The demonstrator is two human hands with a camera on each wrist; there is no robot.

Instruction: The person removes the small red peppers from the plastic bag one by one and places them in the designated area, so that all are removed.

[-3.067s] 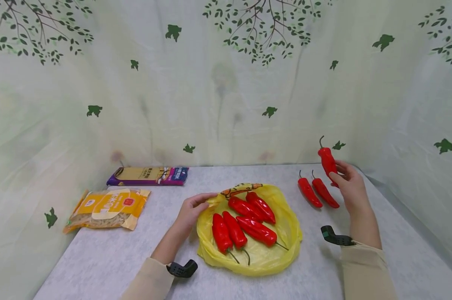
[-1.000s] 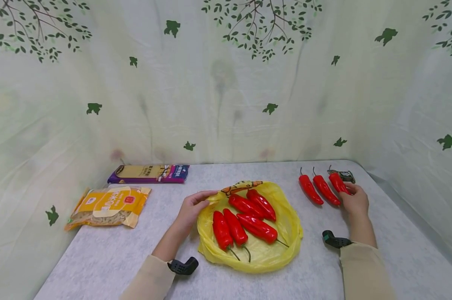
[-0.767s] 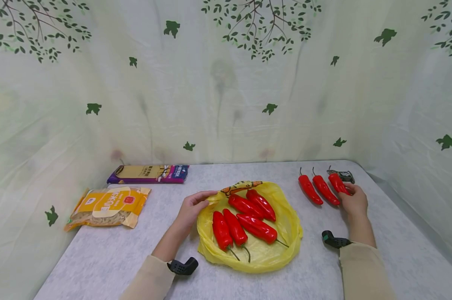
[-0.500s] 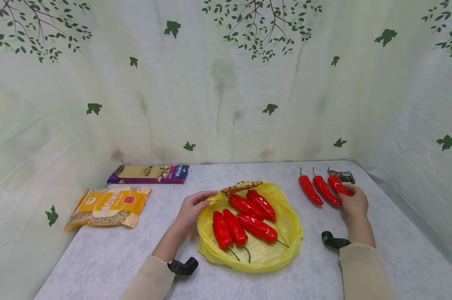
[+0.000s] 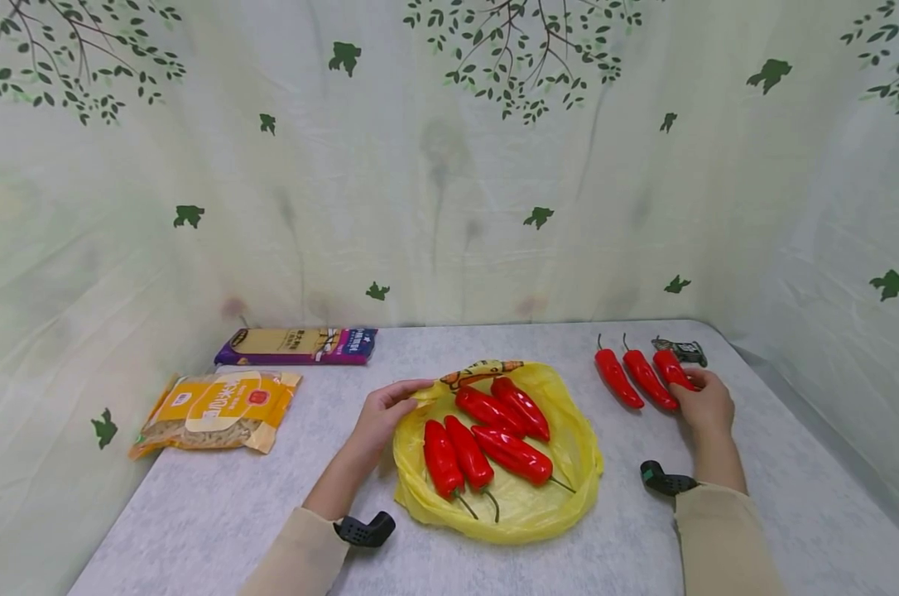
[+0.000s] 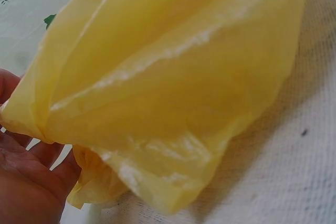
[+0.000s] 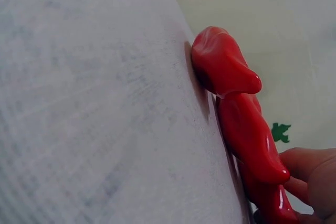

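My left hand (image 5: 377,418) pinches the left rim of a yellow plastic bag (image 5: 569,505), its mouth spread wide on the table. In the left wrist view, the bag's thin film (image 6: 173,93) stretches away from the fingers. Several glossy red peppers (image 5: 512,455) lie inside it. At the right, my right hand (image 5: 706,403) holds the lower end of a red pepper (image 5: 670,367), which lies on the table. Two more red peppers, the near one (image 5: 648,379) and the outer one (image 5: 617,377), lie side by side left of it. The right wrist view shows all three peppers (image 7: 247,129) in a row.
A small dark packet (image 5: 686,353) lies behind the held pepper. At the far left are an orange bag of dry food (image 5: 214,410) and a long purple-and-tan packet (image 5: 296,346). A pale leaf-patterned curtain (image 5: 449,207) stands behind the table.
My right hand has lowered its pepper from the air to the table, beside the other two. The dark packet behind has come into sight. My left hand stays at the bag.
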